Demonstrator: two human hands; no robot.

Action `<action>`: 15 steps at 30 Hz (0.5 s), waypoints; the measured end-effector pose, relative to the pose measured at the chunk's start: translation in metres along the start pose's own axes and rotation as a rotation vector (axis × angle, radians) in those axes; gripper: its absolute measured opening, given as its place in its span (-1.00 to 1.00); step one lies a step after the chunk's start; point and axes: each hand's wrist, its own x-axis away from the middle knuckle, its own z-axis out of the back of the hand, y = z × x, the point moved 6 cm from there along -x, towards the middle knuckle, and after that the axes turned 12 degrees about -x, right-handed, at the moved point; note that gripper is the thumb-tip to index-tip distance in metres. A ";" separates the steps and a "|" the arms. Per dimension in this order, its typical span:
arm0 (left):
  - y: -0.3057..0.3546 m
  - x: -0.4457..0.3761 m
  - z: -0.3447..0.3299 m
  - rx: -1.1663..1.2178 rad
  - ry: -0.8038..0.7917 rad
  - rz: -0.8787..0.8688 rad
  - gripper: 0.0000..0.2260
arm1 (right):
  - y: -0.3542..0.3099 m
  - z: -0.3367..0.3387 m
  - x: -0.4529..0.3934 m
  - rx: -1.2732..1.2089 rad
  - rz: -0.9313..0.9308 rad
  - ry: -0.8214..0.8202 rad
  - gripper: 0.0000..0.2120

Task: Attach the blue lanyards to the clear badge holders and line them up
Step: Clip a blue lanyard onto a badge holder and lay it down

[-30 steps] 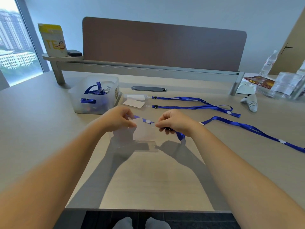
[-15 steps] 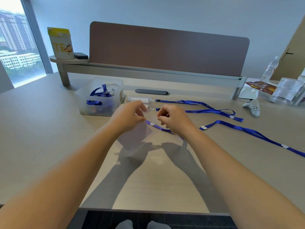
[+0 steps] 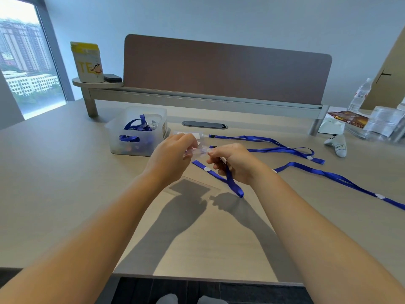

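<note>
Step in hand: joining the clip end of a blue lanyard (image 3: 230, 183) to the slot of a clear badge holder (image 3: 198, 150), both lifted above the desk (image 3: 65, 183)
Left hand (image 3: 173, 156): pinching the near-invisible holder by its top edge, fingers curled together on the plastic
Right hand (image 3: 234, 163): clamping thumb and fingertips on the lanyard's clip end, strap looping down from the palm and trailing away to the right across the desk
Gap between hands: nearly touching, with the clip itself too small to make out
Doing it well: keeping the holder's slot facing the clip and taut, feeding the hook straight through rather than at a slant, probably checking for a full latch before letting go
Watching for: twisting in the strap, and flexing of the thin plastic under the pinch
Finished sets: two holders with paper inserts (image 3: 188, 135) lying just beyond the hands, their lanyards (image 3: 274, 142) stretching right in rough parallel
Progress, by judgement: third set under way, lining up beside the other two not yet done
Supply: translucent bin (image 3: 137, 148) at left holding more blue lanyards
Risk: snagging the trailing strap on the lined-up pair while setting down
</note>
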 end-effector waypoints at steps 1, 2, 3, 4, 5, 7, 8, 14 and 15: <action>0.000 0.001 -0.003 0.016 -0.035 0.005 -0.80 | 0.000 -0.001 0.000 -0.031 0.014 0.005 -0.86; 0.000 0.001 -0.005 0.022 -0.076 0.013 -0.74 | -0.001 -0.002 0.000 -0.049 0.033 0.009 -0.88; 0.000 0.002 -0.007 0.022 -0.115 0.022 -0.69 | -0.002 -0.003 -0.001 -0.046 0.054 0.015 -0.88; 0.000 0.003 -0.007 0.021 -0.146 0.029 -0.66 | -0.003 -0.003 -0.002 -0.031 0.073 0.023 -0.86; 0.001 0.003 -0.007 0.019 -0.168 0.032 -0.65 | -0.003 -0.003 -0.003 -0.007 0.090 0.032 -0.85; 0.003 0.003 -0.005 0.014 -0.183 0.024 -0.65 | -0.005 -0.003 -0.003 0.041 0.119 0.041 -0.88; 0.003 0.001 -0.003 0.018 -0.174 0.020 -0.67 | -0.005 -0.004 -0.003 0.069 0.131 0.039 -0.90; 0.004 -0.004 0.008 -0.101 -0.023 -0.058 -0.76 | -0.014 -0.015 0.000 0.173 0.175 0.013 -0.86; 0.008 -0.004 0.013 -0.154 0.013 -0.122 -0.78 | -0.016 -0.016 0.001 0.178 0.180 0.008 -0.82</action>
